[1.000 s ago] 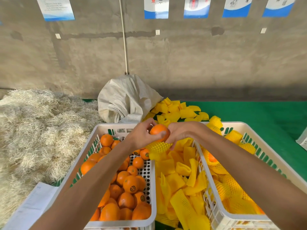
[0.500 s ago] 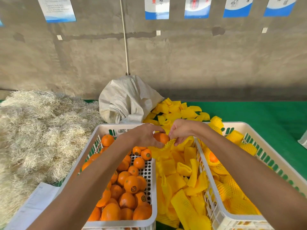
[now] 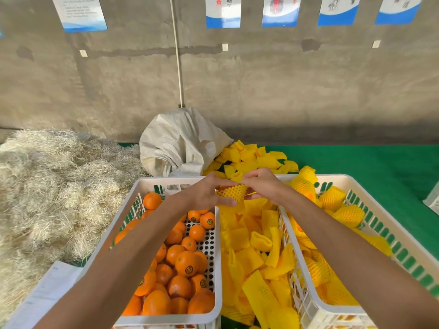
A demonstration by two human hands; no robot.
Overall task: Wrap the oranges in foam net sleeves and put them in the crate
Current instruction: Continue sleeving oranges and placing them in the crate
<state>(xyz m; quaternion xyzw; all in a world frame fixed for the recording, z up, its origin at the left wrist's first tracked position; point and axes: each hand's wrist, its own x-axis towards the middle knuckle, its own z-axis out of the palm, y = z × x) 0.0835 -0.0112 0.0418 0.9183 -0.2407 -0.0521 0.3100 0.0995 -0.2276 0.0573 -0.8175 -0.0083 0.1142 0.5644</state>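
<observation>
Head view: both hands pinch one yellow net sleeve (image 3: 231, 192) between two crates.

Left hand (image 3: 206, 194) and right hand (image 3: 263, 185) meet fingertip to fingertip, each gripping an end of the sleeve, which bulges round between them; whether an orange is inside cannot be told, since no peel shows through the mesh. Below and behind the left hand sits the left crate (image 3: 166, 318), holding bare oranges (image 3: 187, 263) with dark stickers. Under the right forearm stands the right crate (image 3: 370, 200), holding sleeved oranges (image 3: 349, 215). Loose sleeves (image 3: 251, 255) lie heaped directly beneath both hands, between the crates, and spill beyond the fingertips toward a white sack (image 3: 180, 143). Straw (image 3: 47, 186) is piled well off to the left hand's outer side.
</observation>
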